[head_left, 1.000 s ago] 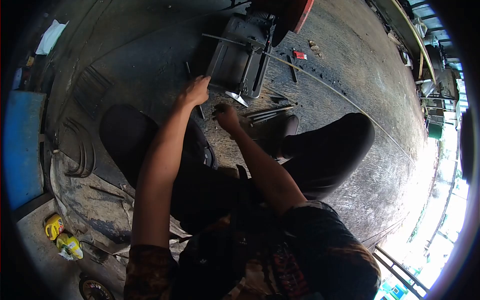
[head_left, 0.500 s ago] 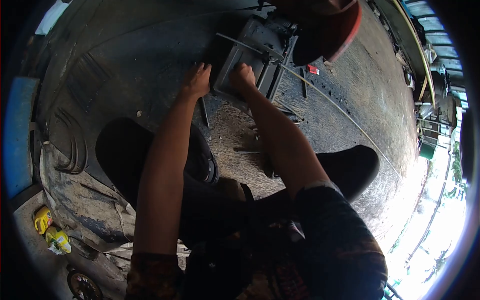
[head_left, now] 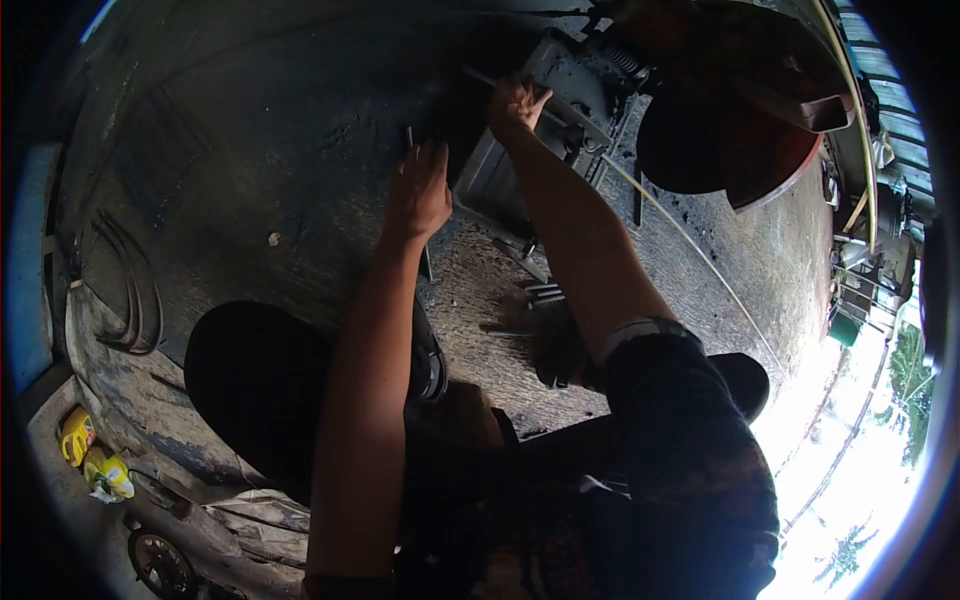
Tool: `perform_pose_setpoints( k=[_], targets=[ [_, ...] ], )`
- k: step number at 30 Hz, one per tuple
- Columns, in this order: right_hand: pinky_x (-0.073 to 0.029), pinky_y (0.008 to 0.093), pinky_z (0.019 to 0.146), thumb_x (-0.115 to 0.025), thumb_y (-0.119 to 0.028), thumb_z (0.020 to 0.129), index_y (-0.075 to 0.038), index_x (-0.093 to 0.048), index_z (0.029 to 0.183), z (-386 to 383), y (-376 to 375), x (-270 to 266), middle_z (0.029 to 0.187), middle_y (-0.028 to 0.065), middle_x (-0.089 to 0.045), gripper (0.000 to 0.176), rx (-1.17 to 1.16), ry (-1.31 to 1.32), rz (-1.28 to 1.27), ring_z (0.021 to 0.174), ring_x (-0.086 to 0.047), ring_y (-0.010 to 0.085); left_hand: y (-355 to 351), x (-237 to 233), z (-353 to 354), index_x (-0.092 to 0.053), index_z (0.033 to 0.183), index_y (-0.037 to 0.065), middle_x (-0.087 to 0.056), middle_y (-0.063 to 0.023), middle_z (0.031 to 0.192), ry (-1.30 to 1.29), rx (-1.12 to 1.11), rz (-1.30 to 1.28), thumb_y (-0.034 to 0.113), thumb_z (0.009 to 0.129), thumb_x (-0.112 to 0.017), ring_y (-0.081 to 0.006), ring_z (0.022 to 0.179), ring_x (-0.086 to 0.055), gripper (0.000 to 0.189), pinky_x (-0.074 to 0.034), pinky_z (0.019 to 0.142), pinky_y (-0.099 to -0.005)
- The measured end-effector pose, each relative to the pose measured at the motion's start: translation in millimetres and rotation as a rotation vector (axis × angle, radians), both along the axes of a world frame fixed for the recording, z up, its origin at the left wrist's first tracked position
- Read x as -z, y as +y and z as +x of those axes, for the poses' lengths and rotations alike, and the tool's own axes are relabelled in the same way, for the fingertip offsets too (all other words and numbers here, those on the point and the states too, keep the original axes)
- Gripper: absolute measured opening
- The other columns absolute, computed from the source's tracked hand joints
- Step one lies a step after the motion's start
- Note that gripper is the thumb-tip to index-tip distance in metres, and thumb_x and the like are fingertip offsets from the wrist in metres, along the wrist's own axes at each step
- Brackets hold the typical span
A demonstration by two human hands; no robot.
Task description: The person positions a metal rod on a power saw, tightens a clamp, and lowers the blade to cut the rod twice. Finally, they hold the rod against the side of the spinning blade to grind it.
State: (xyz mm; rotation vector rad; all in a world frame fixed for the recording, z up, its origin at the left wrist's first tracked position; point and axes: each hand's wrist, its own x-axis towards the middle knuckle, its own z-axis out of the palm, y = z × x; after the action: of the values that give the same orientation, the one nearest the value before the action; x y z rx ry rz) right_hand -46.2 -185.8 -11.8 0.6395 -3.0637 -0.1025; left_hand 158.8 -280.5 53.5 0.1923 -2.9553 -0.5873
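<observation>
My left hand (head_left: 420, 195) is low over the dark floor, its fingers closed around a short metal rod (head_left: 428, 262). One end of that rod sticks out past the fingertips, the other below the wrist. Farther off, my right hand (head_left: 518, 105) grips a thin metal bar (head_left: 478, 75) that runs across the grey base (head_left: 480, 170) of a cut-off saw. A clamp (head_left: 572, 140) on the base sits just right of this hand. The undersides of both hands are hidden. To the right is the saw's rounded dark-and-red guard (head_left: 745, 190), with a handle (head_left: 825, 113) on it.
A long thin rod (head_left: 690, 235) stretches from the saw across the floor to the right. Short metal pieces (head_left: 543, 293) lie between my legs. Curved metal strips (head_left: 135, 290) rest at left. Yellow packages (head_left: 78, 437) and a wheel (head_left: 160, 560) are at lower left.
My right hand has moved from the near part of the saw base up to the bar across it. My left hand now lies farther along the short rod. The view has shifted, moving the saw rightward.
</observation>
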Motion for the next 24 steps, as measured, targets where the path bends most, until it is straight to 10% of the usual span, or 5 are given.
perform_pose_setpoints(
  k=[6,24],
  targets=[
    [-0.026,0.0576,0.106,-0.052,-0.023,0.086,-0.013,-0.059,0.112,3,-31,-3,0.121,0.0088,-0.051,0.029,-0.275,-0.073,-0.202,0.122,-0.044,0.0295,2,6,-1,-0.045,0.124,-0.001,-0.051,-0.0172,0.118,0.151,-0.014,0.002,0.007,0.076,-0.064,-0.0346,0.113,-0.050,0.053,-0.044,0.093,-0.0453],
    [-0.045,0.0473,0.094,-0.047,-0.017,0.091,-0.001,-0.055,0.118,62,7,-13,0.132,0.0183,-0.044,0.032,-0.128,-0.234,-0.096,0.119,-0.049,0.0396,10,-39,19,-0.046,0.122,-0.003,-0.052,-0.0204,0.111,0.030,0.037,0.045,0.008,0.075,-0.066,-0.0368,0.107,-0.051,0.052,-0.043,0.094,-0.0443]
  ],
)
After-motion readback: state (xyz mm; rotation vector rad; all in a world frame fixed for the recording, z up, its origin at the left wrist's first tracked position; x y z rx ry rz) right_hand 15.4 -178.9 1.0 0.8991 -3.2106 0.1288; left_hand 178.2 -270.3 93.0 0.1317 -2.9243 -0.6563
